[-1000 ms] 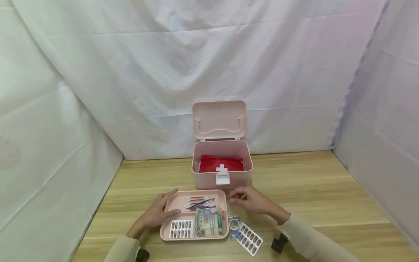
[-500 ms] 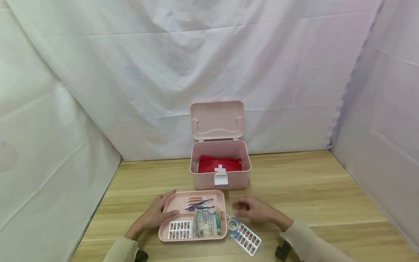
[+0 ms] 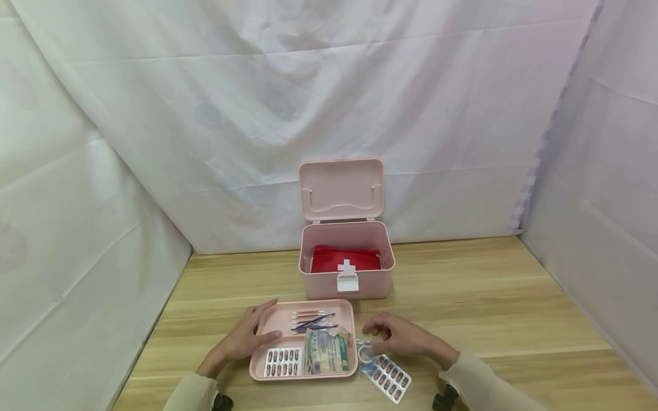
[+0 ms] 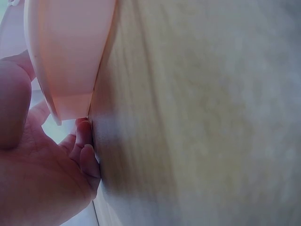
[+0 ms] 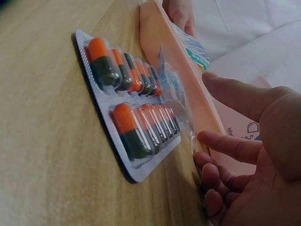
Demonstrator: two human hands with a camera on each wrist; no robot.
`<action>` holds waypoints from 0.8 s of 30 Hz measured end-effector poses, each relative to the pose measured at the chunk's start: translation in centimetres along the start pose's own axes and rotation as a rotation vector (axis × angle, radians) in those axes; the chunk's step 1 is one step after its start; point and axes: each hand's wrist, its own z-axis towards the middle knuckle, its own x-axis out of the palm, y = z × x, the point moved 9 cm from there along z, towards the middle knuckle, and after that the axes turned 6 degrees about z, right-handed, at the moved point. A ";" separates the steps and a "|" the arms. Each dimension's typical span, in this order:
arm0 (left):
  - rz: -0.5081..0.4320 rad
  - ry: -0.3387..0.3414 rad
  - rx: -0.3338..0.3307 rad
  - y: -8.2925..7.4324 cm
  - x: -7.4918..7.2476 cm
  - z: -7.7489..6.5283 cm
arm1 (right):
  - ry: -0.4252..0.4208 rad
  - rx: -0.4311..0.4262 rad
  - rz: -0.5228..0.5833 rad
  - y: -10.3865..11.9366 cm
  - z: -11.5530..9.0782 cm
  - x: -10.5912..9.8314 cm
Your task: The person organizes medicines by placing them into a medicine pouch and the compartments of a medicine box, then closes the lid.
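Observation:
My left hand [image 3: 243, 335] rests at the left end of a pink tray [image 3: 261, 370]; its thumb reaches over the rim and its fingers lie round the far left corner. My right hand [image 3: 401, 335] hovers just right of the tray, thumb and forefinger apart, other fingers loosely bent, holding nothing. Beneath its fingertips lies a clear bag [image 5: 175, 89] with a white ring-shaped roll [image 3: 366, 353]. A blister pack of capsules [image 5: 136, 101] lies beside it, partly under the bag. In the tray are another blister pack [image 3: 283, 362], cotton swabs with dark tweezers [image 3: 315, 326], and a green-and-white packet [image 3: 327, 352].
Behind the tray stands a pink box [image 3: 315, 283] with its lid [image 3: 341, 190] raised. Inside it lies a red pouch [image 3: 339, 260] with a white cross. White cloth [image 3: 247, 137] hangs round the wooden table [image 3: 462, 297] at the back and sides.
My right hand has moved from beside the box's front corner toward the near side, down to the bagged roll. My left hand has stayed at the tray's rim.

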 end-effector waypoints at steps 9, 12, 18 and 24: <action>-0.008 -0.002 0.000 0.1 0.0 0.1 | -0.002 -0.025 -0.044 0.1 -0.2 0.4; -0.004 -0.002 0.001 0.2 0.1 0.2 | 0.000 -0.029 -0.042 0.2 -0.4 0.5; 0.000 0.004 -0.006 0.3 0.2 0.2 | -0.001 -0.061 -0.047 0.7 -0.8 0.8; -0.016 0.011 -0.023 0.4 0.2 0.2 | -0.001 -0.064 -0.062 0.7 -0.8 0.9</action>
